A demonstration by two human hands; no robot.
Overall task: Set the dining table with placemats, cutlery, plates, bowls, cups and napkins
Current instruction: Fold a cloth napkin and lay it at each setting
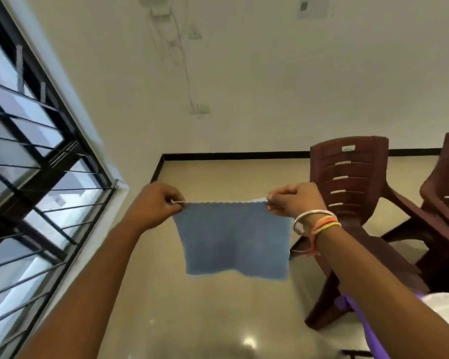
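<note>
Both arms are stretched out ahead, side by side. The left hand [154, 206] is curled, thumb and forefinger pinching one top corner of the blue napkin [233, 239]. The right hand [296, 200] pinches the other corner the same way, bangles [314, 221] ringing its wrist. The hands are level and well apart.

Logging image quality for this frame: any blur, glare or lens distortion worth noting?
Head view: the wide-angle lens slants and stretches the window grille at the left, smeared near the top corner; head view: a small glare spot on the glossy floor; head view: the blue cloth, pinched by the left hand and right hand, looks soft, the brown chair sharper.
</note>
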